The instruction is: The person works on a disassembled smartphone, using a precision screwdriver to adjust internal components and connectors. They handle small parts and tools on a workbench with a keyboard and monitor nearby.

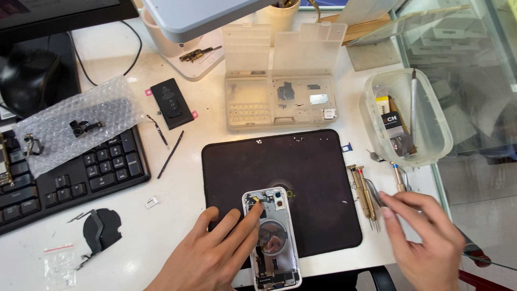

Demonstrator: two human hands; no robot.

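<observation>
Nearest to the camera lies the opened phone (273,237), with its screen removed and its inner parts showing, on the near edge of a dark work mat (301,172). The left hand (212,253) rests flat on it from the left side: the fingers are stretched out, not closed around anything, and one fingertip presses on the upper part of the phone frame, close to the camera module. The right hand (425,242) is at the right of the mat, and its fingers curl toward a row of small screwdrivers (365,191) and tweezers that lie on the white table (177,178); I cannot tell if it already grips one of them or is only touching them. Farther away there is a clear parts organiser (280,99) with its lid open, and to the right a plastic tub (406,116) with tools. On the left are a black battery (171,102), a keyboard (75,172) partly covered with bubble wrap (70,121), and a small SIM tray (152,202) lying loose on the table. In my judgement the risk is in the pressing finger: if it slides on the bare inside, it could bend a thin cable or leave dirt on the contacts. Also the phone lies partly over the near edge of the mat, so a push from the hand could move it off.
</observation>
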